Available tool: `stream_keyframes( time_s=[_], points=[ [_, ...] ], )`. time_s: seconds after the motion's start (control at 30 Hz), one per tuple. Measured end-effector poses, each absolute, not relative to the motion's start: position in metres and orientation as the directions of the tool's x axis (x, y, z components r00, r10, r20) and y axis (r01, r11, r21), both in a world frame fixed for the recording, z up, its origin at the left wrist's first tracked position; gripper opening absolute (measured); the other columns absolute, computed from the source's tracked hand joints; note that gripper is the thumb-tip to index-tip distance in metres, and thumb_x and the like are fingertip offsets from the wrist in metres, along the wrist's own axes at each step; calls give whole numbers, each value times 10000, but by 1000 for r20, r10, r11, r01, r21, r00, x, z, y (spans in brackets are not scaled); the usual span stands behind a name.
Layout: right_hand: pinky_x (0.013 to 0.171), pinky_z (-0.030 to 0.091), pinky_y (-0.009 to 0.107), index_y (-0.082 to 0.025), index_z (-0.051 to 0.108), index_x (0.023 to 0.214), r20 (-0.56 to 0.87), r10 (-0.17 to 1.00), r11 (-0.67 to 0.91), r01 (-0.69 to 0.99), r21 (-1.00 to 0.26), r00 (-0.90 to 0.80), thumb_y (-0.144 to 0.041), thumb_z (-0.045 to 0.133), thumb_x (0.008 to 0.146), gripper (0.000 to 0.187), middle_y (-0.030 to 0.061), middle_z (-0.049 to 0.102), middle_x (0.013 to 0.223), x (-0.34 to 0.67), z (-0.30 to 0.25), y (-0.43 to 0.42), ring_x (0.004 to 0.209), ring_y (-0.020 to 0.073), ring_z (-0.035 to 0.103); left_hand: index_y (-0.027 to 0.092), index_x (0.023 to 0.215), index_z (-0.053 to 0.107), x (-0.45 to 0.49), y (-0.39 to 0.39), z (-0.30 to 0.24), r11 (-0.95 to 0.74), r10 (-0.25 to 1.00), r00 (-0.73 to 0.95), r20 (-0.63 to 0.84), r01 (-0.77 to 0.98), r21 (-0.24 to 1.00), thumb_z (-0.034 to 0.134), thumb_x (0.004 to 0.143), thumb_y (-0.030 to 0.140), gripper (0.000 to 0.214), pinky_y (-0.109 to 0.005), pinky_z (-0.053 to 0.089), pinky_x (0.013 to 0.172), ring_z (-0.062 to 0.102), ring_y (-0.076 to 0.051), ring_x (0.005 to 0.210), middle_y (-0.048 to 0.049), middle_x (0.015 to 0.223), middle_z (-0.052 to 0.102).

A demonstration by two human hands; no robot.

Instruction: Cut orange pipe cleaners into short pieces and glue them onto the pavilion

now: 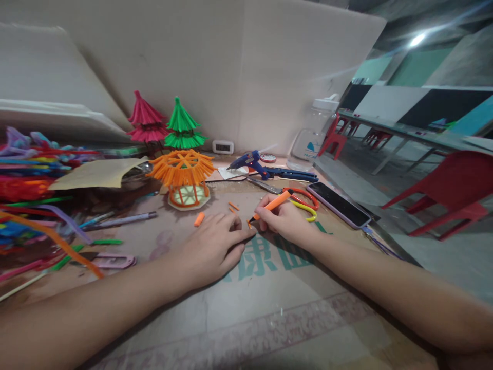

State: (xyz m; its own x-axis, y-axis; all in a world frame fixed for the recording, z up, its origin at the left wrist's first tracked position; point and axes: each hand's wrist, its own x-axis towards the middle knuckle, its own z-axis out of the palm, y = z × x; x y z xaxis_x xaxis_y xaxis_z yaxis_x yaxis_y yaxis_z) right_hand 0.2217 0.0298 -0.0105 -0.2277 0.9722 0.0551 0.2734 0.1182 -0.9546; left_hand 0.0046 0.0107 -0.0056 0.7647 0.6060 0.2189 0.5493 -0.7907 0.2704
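Note:
My right hand (pixel 279 213) is closed around an orange marker (pixel 275 203), its dark tip slanting down to the left. The tip meets a small orange stick (pixel 249 224) on the work surface. My left hand (pixel 217 241) rests palm down, thumb and forefinger at this stick and seemingly steadying it; the exact contact is partly hidden. An orange cap (pixel 199 219) lies just beyond my left hand. Two more short orange sticks (pixel 233 206) lie behind the fingers. Farther back stands a small pavilion model (pixel 183 177) with an orange fringed roof on a pale base.
Pink (pixel 145 118) and green (pixel 183 123) tiered roof models stand behind. A blue glue gun (pixel 254 163), scissors (pixel 310 203), a phone (pixel 339 204) and a clear bottle (pixel 306 141) are at the back right. Fuzzy craft stems (pixel 34 185) crowd the left, near a pink-handled cutter (pixel 113 260).

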Motion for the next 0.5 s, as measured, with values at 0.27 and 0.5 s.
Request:
stream_keyframes(
  time_s=[0.27, 0.5],
  points=[
    [437, 322, 215, -222, 506, 781, 51, 971, 120, 296, -948, -232, -334, 585, 878, 169, -58, 575, 528, 221, -8, 29, 439, 100, 476, 197, 1327, 591, 3, 16, -8, -748, 664, 689, 292, 602, 281, 523, 966, 338, 393, -505, 450, 986, 522, -309, 1159, -125, 1214, 590],
    [435, 320, 215, -223, 510, 785, 44, 971, 118, 309, -944, -235, -323, 587, 859, 146, -53, 576, 519, 222, -9, 29, 440, 103, 471, 203, 1369, 617, 4, 21, -9, -742, 668, 710, 224, 609, 280, 500, 990, 384, 435, -536, 427, 1040, 498, -330, 1226, -137, 1277, 575]
  ],
)
